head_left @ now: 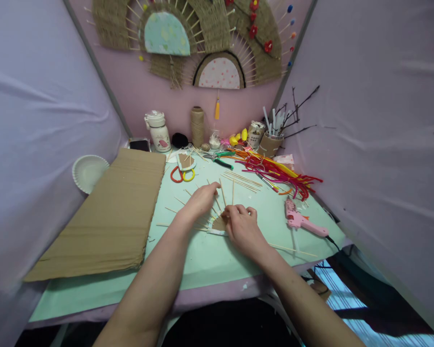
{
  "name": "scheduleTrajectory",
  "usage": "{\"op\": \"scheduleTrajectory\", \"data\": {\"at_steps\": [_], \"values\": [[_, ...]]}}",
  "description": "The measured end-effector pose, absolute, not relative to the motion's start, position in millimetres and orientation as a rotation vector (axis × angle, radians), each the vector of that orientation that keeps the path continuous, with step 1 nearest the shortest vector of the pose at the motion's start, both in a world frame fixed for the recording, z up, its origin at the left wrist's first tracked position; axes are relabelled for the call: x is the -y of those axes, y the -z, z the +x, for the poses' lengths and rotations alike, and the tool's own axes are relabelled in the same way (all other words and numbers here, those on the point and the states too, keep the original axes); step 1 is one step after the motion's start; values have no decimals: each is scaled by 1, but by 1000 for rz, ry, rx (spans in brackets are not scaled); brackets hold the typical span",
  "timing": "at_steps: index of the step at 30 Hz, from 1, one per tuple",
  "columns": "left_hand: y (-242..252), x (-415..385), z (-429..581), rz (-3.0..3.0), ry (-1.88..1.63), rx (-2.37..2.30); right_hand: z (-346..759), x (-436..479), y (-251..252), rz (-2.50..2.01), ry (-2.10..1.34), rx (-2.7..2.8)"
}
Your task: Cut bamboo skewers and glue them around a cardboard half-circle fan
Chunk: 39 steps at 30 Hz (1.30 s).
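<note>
A small half-round cardboard piece with a white lower edge lies on the table, and thin wooden sticks fan out from it to the left and upward. My left hand reaches over the fan, its fingers closed at one upright stick. Close beside it, my right hand has its fingertips pressed together at the lower end of that stick, on the cardboard's curved edge. The right fingers partly hide the cardboard. Another stick stands out above the right knuckles.
Brown corrugated cardboard covers the left side. A pink glue gun lies at right, below coloured pipe cleaners. Scissors, pliers, loose sticks, a twine spool and a white bottle are farther back.
</note>
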<state>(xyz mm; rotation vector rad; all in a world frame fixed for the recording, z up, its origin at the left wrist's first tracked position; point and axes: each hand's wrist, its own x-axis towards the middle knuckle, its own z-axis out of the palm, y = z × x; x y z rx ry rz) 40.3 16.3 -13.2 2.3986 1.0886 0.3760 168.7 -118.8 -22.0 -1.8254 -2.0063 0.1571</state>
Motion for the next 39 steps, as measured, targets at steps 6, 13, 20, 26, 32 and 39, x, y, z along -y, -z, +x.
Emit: {"op": "scheduleTrajectory", "data": {"at_steps": [6,13,20,26,32,39], "values": [[14,-17,40,2406,-395,-1064,169,119,23,-1826,-145,1997],[15,-18,40,2401,-385,-1086,169,118,25,-1824,-137,1997],[14,-17,40,2406,-374,-1092,169,119,24,-1818,-146,1993],[12,-16,41,2397,-374,-1102,169,119,24,-1816,-158,1988],[13,-16,40,2396,-375,-1100,169,118,25,-1823,-140,2001],[15,-17,40,2393,-390,-1084,169,119,25,-1825,-148,1997]]}}
